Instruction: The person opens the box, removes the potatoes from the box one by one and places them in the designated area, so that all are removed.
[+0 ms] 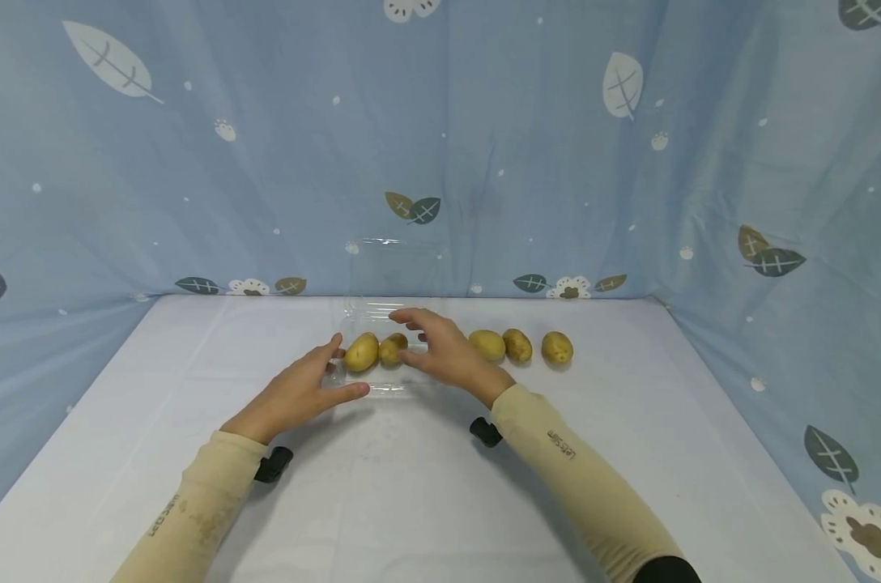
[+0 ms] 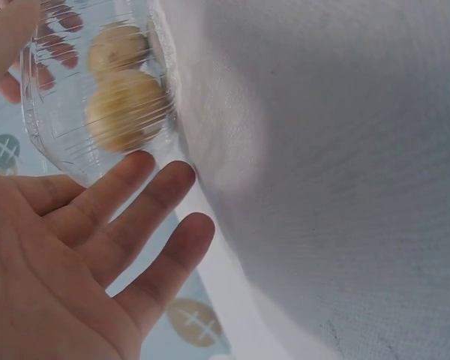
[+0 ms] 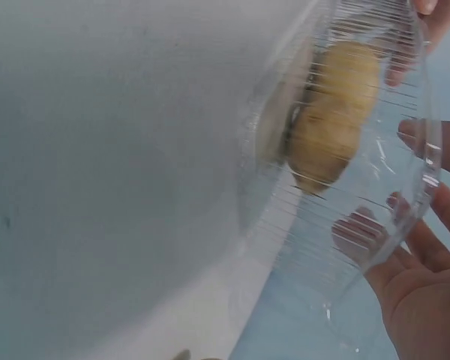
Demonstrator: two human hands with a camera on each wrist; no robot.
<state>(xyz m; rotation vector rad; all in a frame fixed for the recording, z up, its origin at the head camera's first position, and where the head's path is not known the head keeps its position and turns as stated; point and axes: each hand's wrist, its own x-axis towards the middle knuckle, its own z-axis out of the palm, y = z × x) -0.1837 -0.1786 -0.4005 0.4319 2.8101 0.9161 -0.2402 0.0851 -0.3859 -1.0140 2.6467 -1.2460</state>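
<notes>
Two potatoes, a larger one (image 1: 361, 353) and a smaller one (image 1: 392, 350), lie side by side in a clear plastic box (image 1: 389, 392), whose see-through lid (image 1: 395, 271) stands raised at the back. At the box's left end is my left hand (image 1: 295, 397), thumb and fingers spread; its fingertips are close to the wall, and contact is hard to tell. My right hand (image 1: 448, 352) reaches over the right part of the box, fingers loosely bent beside the smaller potato (image 3: 322, 146). Neither hand has anything in its grasp.
Right of the box, three more potatoes lie in a row on the white tabletop: one (image 1: 487, 346) partly behind my right hand, one (image 1: 517, 346) beside it, and one (image 1: 557, 348) farther right. A blue leaf-patterned curtain (image 1: 302, 162) hangs along the table's back and sides.
</notes>
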